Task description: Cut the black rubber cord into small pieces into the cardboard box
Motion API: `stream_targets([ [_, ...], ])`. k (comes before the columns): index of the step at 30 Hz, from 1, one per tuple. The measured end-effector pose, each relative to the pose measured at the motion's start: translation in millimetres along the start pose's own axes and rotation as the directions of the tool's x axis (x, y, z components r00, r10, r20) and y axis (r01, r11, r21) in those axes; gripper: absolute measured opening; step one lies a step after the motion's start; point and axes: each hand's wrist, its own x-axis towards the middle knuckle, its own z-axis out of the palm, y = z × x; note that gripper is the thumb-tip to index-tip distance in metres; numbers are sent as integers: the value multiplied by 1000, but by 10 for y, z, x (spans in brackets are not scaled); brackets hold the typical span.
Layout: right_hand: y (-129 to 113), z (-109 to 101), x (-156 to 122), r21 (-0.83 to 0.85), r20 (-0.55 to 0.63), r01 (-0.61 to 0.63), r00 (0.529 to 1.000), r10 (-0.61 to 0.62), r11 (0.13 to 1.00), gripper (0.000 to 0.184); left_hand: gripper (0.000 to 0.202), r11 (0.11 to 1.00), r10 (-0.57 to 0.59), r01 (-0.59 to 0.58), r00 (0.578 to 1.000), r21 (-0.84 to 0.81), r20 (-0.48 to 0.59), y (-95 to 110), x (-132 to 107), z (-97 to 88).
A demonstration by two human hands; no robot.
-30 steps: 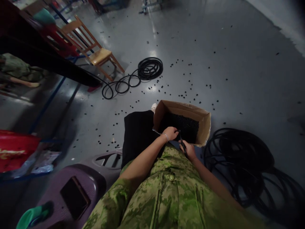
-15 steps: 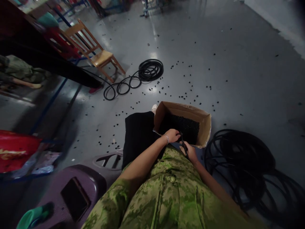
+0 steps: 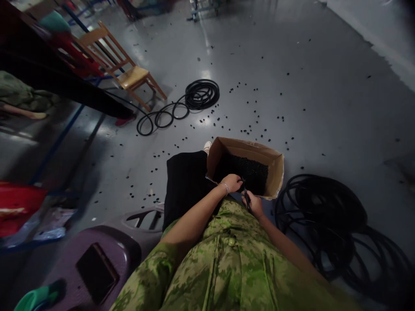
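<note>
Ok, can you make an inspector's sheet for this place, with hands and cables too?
Surface: grey floor, shiny in patches.
Job's things: open cardboard box holding small black pieces; black tool.
Clutter: black bits scattered on the floor; dark phone on purple surface.
Hands: right hand grips the tool; left hand near its tip, hold unclear.
Cables: far coil and bigger coil at right, both black; cable or hose unclear.
Surroundings: wooden chair, another person's dark leg.

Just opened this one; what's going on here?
A person's right hand grips a dark tool at the near side of an open cardboard box holding small black pieces. The left hand is beside the tool's tip; its grip is unclear. Coiled black tubing lies on the floor ahead.
</note>
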Motion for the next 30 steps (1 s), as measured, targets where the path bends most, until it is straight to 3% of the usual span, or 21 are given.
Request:
stream_targets([
  [7,-18,-6,31,52,40,11,999,-13,999,31,32,999,-35,35,999,10,4,12,-8,-22],
  [16,-143,-210,-55,307,104,7,994,-41,952,32,30,998,14,-14,1000,-62,3,1,-25,-17],
  [20,-167,-203,-62,307,118,-36,993,0,951,30,30,997,31,-32,999,-64,-9,8,-31,-13],
  [30,-134,-104,-55,225,27,-9,1000,3,974,29,29,996,12,-12,1000,-86,1,-6,-24,-21],
])
